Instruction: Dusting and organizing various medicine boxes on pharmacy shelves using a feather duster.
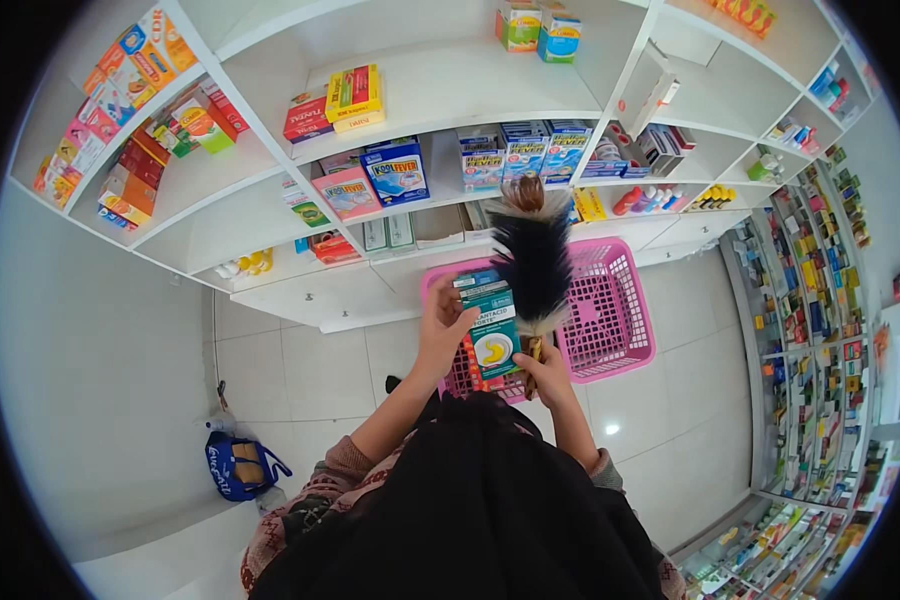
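Observation:
My left hand (445,324) grips the left side of a green and white antacid medicine carton (493,330), with more cartons behind it. In my right hand (546,375) is the handle of a feather duster (532,259); its black and white feathers point away from me, towards the shelves. My right thumb reaches the lower right corner of the antacid carton. Below both hands, a pink plastic basket (637,330) with lattice walls stands on the floor, its left part largely hidden by the cartons, the duster and my hands. Some red packaging (471,358) shows under the green carton.
White shelving (450,82) in front holds fever patch boxes (396,171) and other cartons, above closed cabinet doors (330,304). On the right, a glass display case (802,337) is full of medicine packs. A blue bag (244,469) sits on the tiled floor at left.

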Demonstrator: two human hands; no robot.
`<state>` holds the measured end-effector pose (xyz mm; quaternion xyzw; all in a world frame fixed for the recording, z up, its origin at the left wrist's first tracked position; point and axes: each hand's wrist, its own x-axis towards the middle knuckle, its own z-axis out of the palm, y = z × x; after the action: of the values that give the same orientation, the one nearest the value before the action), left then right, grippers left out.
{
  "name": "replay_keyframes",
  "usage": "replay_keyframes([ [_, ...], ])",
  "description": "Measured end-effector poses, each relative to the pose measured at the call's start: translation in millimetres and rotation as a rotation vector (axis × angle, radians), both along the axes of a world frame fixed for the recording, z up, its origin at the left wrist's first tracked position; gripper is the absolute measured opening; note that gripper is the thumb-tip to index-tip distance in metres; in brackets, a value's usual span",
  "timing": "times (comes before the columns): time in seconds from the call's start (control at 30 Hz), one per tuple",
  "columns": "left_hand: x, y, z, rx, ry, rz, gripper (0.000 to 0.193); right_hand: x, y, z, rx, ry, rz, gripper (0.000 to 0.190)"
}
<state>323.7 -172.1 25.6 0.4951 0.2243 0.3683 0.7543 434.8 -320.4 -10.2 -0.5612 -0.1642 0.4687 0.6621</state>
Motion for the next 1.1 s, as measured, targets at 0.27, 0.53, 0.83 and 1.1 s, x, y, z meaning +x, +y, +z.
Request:
replay_keyframes([
  [0.27,-29.0,-27.1,-46.5,-0.651,-0.216,-0.361,0.056,0.1,-1.7,38.1,-0.062,-0.411,0.325,0.024],
  [0.53,-45.3,-1.3,-49.4,-1.198,-0.698,-0.514,0.052,30.6,-14.2,33.2,-0.24,-1.25,0.467,0.016],
  [0.83,-45.1,-3.1,-34.0,-0.814,-0.198,-0.272,0.051,18.6,-8.1,18.5,-0.46,-1.222,0.133,0.022],
  [1.1,-46.0,-0.2,-36.4,-0.807,-0.216,-0.278,0.058,40.1,-9.0,23.1,-0.429,-1.44,0.387,0.017],
])
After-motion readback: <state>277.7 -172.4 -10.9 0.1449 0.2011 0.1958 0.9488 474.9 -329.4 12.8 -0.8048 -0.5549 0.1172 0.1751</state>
